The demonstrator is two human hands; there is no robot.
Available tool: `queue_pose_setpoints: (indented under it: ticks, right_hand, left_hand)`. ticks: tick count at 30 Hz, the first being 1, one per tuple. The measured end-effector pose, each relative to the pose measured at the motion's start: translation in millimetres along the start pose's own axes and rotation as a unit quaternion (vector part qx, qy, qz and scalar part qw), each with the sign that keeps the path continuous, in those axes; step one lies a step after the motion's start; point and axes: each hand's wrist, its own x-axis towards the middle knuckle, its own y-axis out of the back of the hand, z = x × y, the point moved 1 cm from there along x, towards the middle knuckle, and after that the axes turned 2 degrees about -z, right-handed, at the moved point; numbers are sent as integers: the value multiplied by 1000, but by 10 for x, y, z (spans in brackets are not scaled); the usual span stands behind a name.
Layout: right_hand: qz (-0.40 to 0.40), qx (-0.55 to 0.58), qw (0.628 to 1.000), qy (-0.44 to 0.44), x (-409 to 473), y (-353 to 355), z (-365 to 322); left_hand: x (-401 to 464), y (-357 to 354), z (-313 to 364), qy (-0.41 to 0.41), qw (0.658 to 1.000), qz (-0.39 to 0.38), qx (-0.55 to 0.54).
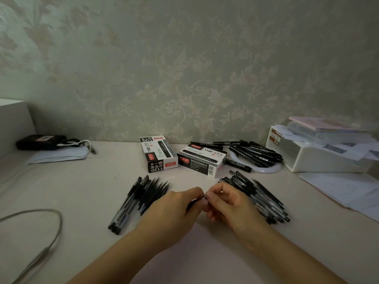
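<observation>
Pen (191, 203) gripped by left hand (176, 210), end pinched by right hand (227, 203)

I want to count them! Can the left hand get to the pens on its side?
Probably yes: the pile of pens lies right beside the left hand with nothing between, though it pinches a pen together with the right hand.
</observation>
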Motion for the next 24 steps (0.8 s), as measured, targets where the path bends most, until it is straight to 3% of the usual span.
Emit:
queue_pose_setpoints:
  ticks: [11, 17, 19, 21, 24]
  right_hand:
    - [8, 5, 999, 45, -2, 5, -50]
    - [70, -8, 996, 56, -3, 25, -45]
    - [112, -75, 989, 61, 11, 82, -27]
    - [135, -217, 964, 71, 18, 146, -2]
    - [113, -357, 924, 78, 9, 164, 34]
  left_hand:
    - [68, 6, -11, 9, 999, 41, -16]
    - [-4, -50, -44, 36, 998, 48, 31]
    - [-11, -45, -62, 66, 997, 48, 13]
    - [-6, -31, -81, 77, 996, 50, -12]
    - [4, -29, -84, 60, 997, 38, -19]
